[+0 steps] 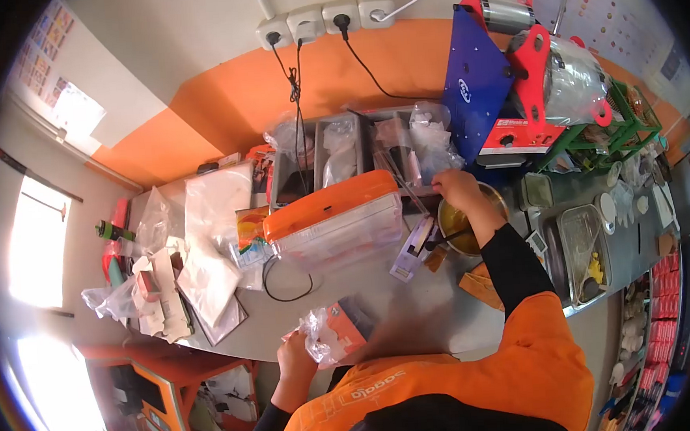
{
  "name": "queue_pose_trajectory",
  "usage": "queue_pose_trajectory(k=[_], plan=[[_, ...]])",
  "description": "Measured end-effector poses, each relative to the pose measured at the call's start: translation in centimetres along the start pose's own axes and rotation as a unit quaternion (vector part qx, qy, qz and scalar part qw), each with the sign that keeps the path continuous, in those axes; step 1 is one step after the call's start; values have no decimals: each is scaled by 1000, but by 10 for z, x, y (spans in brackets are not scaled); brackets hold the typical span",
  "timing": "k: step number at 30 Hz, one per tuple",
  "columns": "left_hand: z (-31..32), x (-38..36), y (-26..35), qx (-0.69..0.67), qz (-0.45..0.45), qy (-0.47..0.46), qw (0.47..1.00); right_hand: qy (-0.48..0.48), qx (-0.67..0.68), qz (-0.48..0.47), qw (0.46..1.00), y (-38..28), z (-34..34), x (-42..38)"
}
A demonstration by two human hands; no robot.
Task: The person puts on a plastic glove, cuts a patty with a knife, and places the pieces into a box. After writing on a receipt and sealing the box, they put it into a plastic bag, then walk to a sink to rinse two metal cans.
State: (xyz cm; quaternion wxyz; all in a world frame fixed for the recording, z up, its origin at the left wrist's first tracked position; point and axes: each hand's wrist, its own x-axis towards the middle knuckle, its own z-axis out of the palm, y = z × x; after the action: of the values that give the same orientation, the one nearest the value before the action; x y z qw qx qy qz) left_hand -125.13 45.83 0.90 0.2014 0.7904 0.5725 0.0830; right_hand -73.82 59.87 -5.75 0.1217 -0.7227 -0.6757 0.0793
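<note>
My left hand (296, 358) is closed on a crumpled clear plastic bag (318, 337), which lies against an orange and dark box (346, 326) at the table's front edge. My right hand (455, 189) reaches over the upper left rim of a round metal bowl (496, 198) holding something yellowish. Its fingers are pressed together beside the plastic bags in the grey bin, and what they hold, if anything, is too small to make out. A dark-handled utensil (447, 240) rests across the bowl. Left of the bowl lies a purple and white box (411, 250).
An orange-lidded clear container (334, 222) stands mid-table before grey bins (327, 153). White bags and papers (209, 283) cover the left side. A blue and red machine (472, 89) stands at the back right, with metal trays (584, 236) nearer the right edge.
</note>
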Motion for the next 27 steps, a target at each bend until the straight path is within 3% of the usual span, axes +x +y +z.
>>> queue_pose_trajectory(k=[5,8,11,13,16,20,24,27], plan=[[30,-3,-11,9,-17,12,1000,71,31,-36,996,14,6,-4],[41,-7,-15,34,-22,38,998,163,125,66,976,7,-25,-16],[38,-5,-5,25,-36,39,998,195,429,117,874,-11,-60,-46],[38,-7,-5,-38,-93,23,995,167,514,124,832,-41,-87,-76],[43,-8,-18,-105,-30,49,993,121,597,107,786,-101,-100,-118],[33,-18,-24,-158,-10,15,987,41,674,82,733,-201,-51,-145],[33,-25,-29,-223,41,42,973,-33,684,61,726,-287,31,-145],[22,-22,-24,-215,90,61,970,-79,666,67,739,-315,52,-141]])
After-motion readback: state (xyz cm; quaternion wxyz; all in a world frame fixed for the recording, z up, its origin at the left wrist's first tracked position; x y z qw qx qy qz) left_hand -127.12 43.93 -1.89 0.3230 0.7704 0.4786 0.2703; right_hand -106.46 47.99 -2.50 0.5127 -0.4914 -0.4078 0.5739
